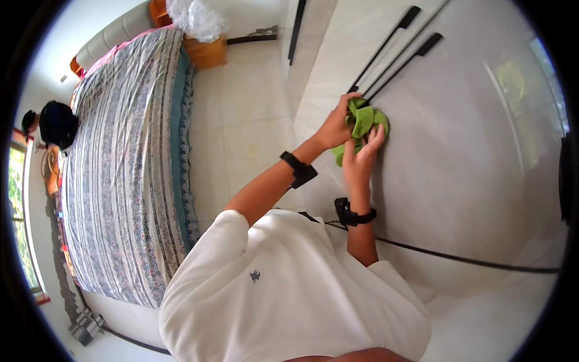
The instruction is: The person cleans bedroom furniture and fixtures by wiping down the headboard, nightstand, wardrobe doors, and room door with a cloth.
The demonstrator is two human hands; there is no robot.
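A crumpled green cloth (364,122) is bunched between my two hands, close to the glossy pale cabinet doors (458,145). My left hand (335,128) grips its left side, thumb and fingers closed on the fabric near the lower end of a long black door handle (386,51). From below, my right hand (363,158) has its fingers curled against the cloth. Part of the cloth hangs below, between the hands. Whether it touches the door surface I cannot tell. Each wrist wears a black band with a small box.
To the left is a bed (123,163) with a striped, flowered cover. A wooden nightstand (206,53) carries a clear plastic bag (196,19). Pale floor tiles (250,114) lie between bed and cabinet. A dark strip (470,260) runs along the cabinet's right side.
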